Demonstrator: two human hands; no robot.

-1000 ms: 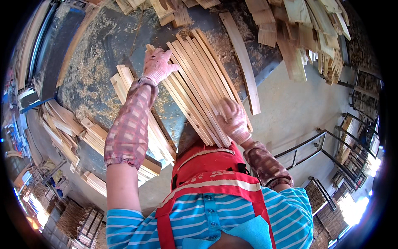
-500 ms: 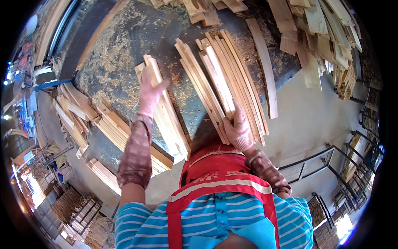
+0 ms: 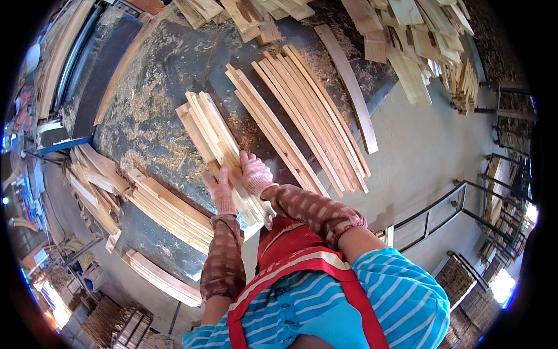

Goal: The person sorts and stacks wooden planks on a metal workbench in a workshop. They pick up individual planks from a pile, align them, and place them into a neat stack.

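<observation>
A bundle of pale wooden strips (image 3: 206,128) lies lengthwise on the dark, sawdust-strewn table in front of me. At its near end my right hand (image 3: 256,173), in a pinkish glove, reaches across my body and closes around a strip on the bundle's right side. My left hand (image 3: 221,189), gloved alike, rests against the left side of the same bundle with its fingers apart. To the right lies a narrow group of strips (image 3: 273,128), and beyond it a wider row of strips (image 3: 317,116).
A single board (image 3: 351,87) lies near the table's right edge. Boards are heaped (image 3: 401,35) at the far right. More strips (image 3: 168,206) lie to my left, beside a stack of offcuts (image 3: 96,180). A black metal rail frame (image 3: 433,215) stands on the right.
My right hand has moved left with a wooden strip from the right-hand row to the bundle. My left hand has slid nearer to me along that bundle.
</observation>
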